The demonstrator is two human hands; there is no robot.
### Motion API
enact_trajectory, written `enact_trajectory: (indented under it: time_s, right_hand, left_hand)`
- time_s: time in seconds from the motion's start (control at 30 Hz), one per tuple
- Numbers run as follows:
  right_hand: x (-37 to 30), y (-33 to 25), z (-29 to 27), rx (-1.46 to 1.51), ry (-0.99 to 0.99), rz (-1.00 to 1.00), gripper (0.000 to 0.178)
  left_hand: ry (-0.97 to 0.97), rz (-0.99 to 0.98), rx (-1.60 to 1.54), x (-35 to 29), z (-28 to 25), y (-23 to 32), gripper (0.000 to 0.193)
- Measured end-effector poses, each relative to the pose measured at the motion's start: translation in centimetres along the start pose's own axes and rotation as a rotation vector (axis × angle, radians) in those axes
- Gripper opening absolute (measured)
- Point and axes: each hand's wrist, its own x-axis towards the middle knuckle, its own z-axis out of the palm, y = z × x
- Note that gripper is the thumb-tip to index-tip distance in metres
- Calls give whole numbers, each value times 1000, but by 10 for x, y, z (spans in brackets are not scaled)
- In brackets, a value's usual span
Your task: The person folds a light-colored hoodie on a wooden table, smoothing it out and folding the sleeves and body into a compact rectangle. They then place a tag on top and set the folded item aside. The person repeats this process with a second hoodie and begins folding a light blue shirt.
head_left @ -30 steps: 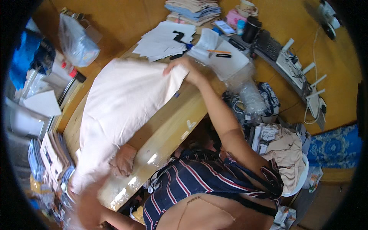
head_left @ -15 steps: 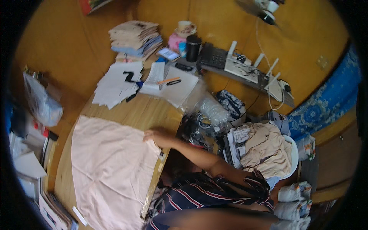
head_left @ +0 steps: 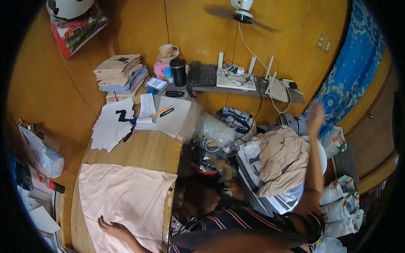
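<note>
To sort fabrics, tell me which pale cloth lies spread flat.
The broad pale pink cloth beneath the left hand; the beige fabric nearer the right hand is heaped, the beige-and-blue cloth stack folded.

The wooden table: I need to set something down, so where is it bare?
Bare wood lies between the white papers and the pale pink cloth; a thin strip runs left of the cloth. The cloth, under the left hand, covers most of the near end; papers, folded clothes and a phone crowd the far end.
</note>
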Motion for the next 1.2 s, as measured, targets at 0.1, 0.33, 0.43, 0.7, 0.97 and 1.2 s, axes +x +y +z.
enact_trajectory:
  time_s: [0.1, 0.33, 0.43, 0.7, 0.97, 1.2]
  right_hand:
    - [180, -67, -36, 274, 217, 54, 24]
    - [378, -113, 87, 304, -231, -555, 32]
    - [401, -109, 171, 231, -409, -616, 35]
    - [416, -123, 307, 345, -421, -969, 51]
    - [425, -147, 358, 351, -389, -1065, 61]
    - [425, -166, 374, 413, -180, -1091, 46]
  left_hand:
    - [-127, -64, -168, -9, 14, 74, 38]
    - [-453, -87, -102, -103, 100, 238, 50]
    - [-565, -138, 196, -125, 116, 261, 74]
    - [-728, -97, 521, -113, 122, 251, 57]
    - [-758, -177, 499, -118, 136, 255, 63]
    - [-725, -138, 558, -124, 136, 242, 63]
